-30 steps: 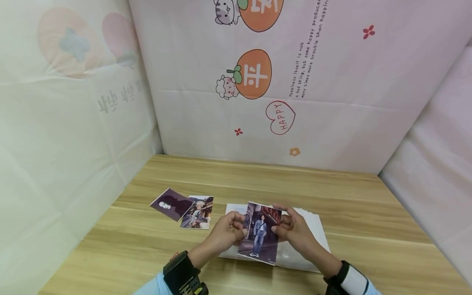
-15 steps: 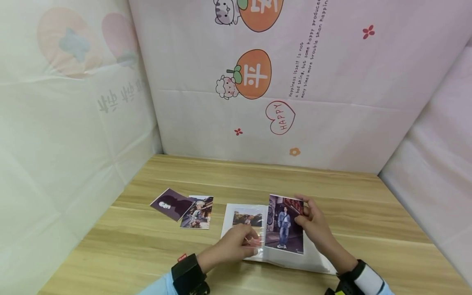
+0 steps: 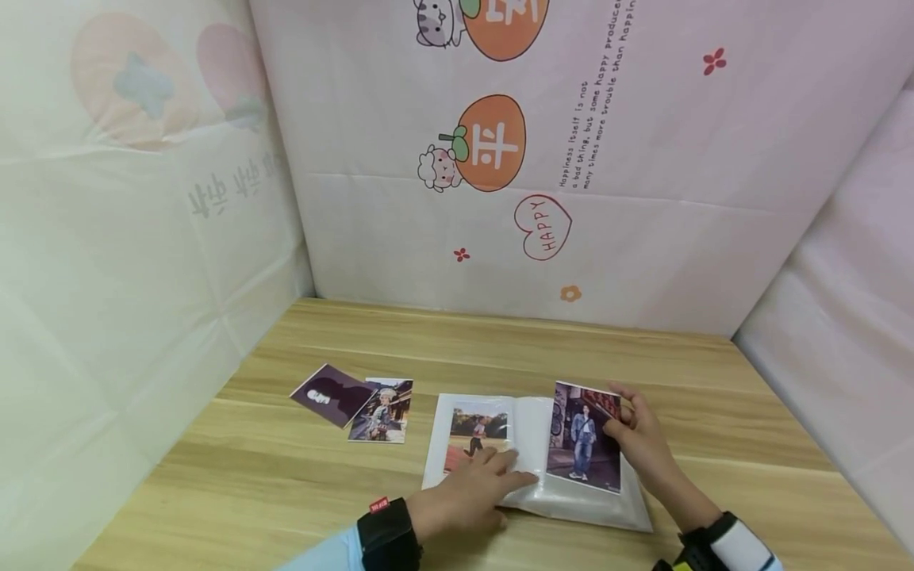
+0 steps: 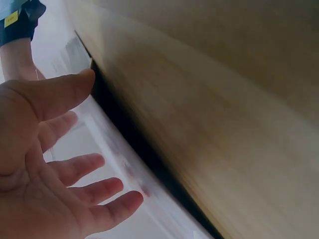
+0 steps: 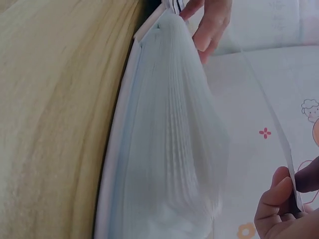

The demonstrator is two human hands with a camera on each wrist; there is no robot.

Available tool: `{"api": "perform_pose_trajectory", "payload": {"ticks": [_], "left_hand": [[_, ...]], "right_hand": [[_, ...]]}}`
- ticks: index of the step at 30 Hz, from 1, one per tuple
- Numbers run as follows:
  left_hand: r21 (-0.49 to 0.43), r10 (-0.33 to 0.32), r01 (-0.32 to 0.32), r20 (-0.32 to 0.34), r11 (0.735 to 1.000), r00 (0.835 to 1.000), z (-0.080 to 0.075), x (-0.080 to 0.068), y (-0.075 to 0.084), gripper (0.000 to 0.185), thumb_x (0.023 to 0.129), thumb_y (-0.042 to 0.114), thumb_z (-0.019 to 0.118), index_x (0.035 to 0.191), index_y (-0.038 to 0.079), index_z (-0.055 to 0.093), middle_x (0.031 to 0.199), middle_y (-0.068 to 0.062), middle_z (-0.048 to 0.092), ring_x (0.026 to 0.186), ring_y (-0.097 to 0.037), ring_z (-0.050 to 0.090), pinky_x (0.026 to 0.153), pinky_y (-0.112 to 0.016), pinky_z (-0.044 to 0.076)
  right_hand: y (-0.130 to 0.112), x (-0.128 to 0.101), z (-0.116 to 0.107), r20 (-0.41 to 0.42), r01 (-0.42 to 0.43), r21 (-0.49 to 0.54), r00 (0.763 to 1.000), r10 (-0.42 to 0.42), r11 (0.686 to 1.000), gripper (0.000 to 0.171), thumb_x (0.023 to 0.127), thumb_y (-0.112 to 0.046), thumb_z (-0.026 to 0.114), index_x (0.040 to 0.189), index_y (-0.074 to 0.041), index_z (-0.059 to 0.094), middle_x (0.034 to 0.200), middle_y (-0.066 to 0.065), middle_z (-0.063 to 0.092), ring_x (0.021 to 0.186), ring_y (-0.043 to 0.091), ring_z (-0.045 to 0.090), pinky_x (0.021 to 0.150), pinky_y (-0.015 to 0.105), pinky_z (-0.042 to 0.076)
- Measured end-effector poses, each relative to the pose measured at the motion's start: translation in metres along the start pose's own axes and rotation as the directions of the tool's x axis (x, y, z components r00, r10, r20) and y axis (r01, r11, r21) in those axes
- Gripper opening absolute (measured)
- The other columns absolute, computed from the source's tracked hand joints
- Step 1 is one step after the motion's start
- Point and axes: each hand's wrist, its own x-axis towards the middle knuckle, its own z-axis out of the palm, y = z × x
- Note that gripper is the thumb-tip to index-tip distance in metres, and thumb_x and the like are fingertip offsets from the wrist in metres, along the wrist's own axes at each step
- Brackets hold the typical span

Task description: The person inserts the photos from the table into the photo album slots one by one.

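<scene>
White and lying opened, the album (image 3: 600,507) sits on the wood table (image 3: 343,341), toward six o'clock of the head view; on its nine o'clock side we see the page photo (image 3: 480,424), a figure on reddish ground. Above its three o'clock side we find the held photo (image 3: 580,444), a figure in blue denim, leaning a little clockwise; the right hand (image 3: 643,440) pinches it by its three o'clock edge, between thumb and fingers; from the right wrist we see it nearly edge-on, but cannot tell whether it touches the album. At the album's eight o'clock we see the left hand (image 3: 471,492), fingers spread and fairly straight, pointing toward two o'clock and covering the bottom of the page photo; we cannot tell whether they press down. Between nine and ten o'clock from the album, near it, we see the dark photo (image 3: 328,399), one corner overlapping the street photo (image 3: 382,414); at twelve o'clock we see the cloth (image 3: 643,238), printed with a red heart (image 3: 543,228); on the left wrist we see a black strap (image 3: 389,533).
</scene>
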Motion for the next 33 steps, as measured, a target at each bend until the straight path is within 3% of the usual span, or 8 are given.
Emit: {"api": "perform_pose_trajectory", "payload": {"ticks": [4,11,20,26,29,33], "left_hand": [[0.045,0.003,-0.005,0.051,0.999,0.999,-0.002,0.003,0.008,0.065,0.081,0.029,0.071,0.139,0.030,0.042,0.144,-0.006,0.035,0.125,-0.029,0.038,0.091,-0.047,0.041],[0.022,-0.027,0.025,0.084,0.999,0.996,-0.006,0.007,0.011,0.062,0.079,0.028,0.071,0.136,0.031,0.046,0.142,-0.003,0.039,0.124,-0.029,0.040,0.090,-0.047,0.042],[-0.032,-0.022,0.023,0.021,0.999,1.000,-0.005,0.012,0.011,0.044,0.082,0.029,0.069,0.124,0.025,0.058,0.136,-0.005,0.044,0.117,-0.024,0.046,0.086,-0.039,0.045],[0.009,-0.001,0.001,0.007,1.000,1.000,-0.009,0.022,0.015,0.024,0.083,0.025,0.067,0.106,0.021,0.064,0.140,-0.001,0.041,0.121,-0.026,0.044,0.083,-0.042,0.047],[0.025,0.015,-0.015,-0.002,1.000,1.000,-0.010,0.028,0.017,0.009,0.084,0.022,0.065,0.091,0.020,0.060,0.133,0.001,0.049,0.116,-0.020,0.049,0.077,-0.036,0.049],[0.038,0.028,-0.028,-0.009,0.999,1.000,-0.012,0.038,0.019,0.014,0.082,0.020,0.068,0.081,0.019,0.054,0.100,0.008,0.060,0.088,-0.008,0.057,0.060,-0.023,0.045]], "right_hand": [[0.001,0.000,-0.001,0.000,-0.006,0.009,1.000,0.006,1.000,0.057,0.078,0.017,0.044,0.131,0.001,0.032,0.094,0.017,0.063,0.071,0.014,0.061,0.060,0.028,0.051],[0.003,0.000,-0.001,0.012,-0.009,0.016,1.000,0.009,1.000,0.056,0.078,0.017,0.044,0.130,-0.001,0.032,0.094,0.017,0.062,0.070,0.015,0.061,0.060,0.028,0.051],[-0.011,0.017,-0.010,0.007,0.021,0.010,1.000,-0.021,1.000,0.056,0.082,0.014,0.044,0.133,0.004,0.026,0.088,0.003,0.062,0.071,0.011,0.060,0.061,0.026,0.050],[-0.019,0.040,-0.013,-0.029,0.014,-0.004,0.999,-0.014,1.000,0.059,0.086,0.013,0.043,0.139,0.002,0.019,0.104,0.017,0.059,0.078,0.008,0.060,0.066,0.027,0.051],[-0.019,0.051,-0.010,-0.046,0.002,-0.004,0.999,-0.003,1.000,0.061,0.086,0.012,0.044,0.140,0.001,0.017,0.111,0.026,0.054,0.078,0.008,0.059,0.068,0.027,0.051],[-0.017,0.064,-0.007,-0.060,-0.003,-0.026,0.998,0.001,1.000,0.060,0.087,0.012,0.044,0.140,0.001,0.018,0.115,0.033,0.050,0.078,0.010,0.059,0.067,0.026,0.051]]}}
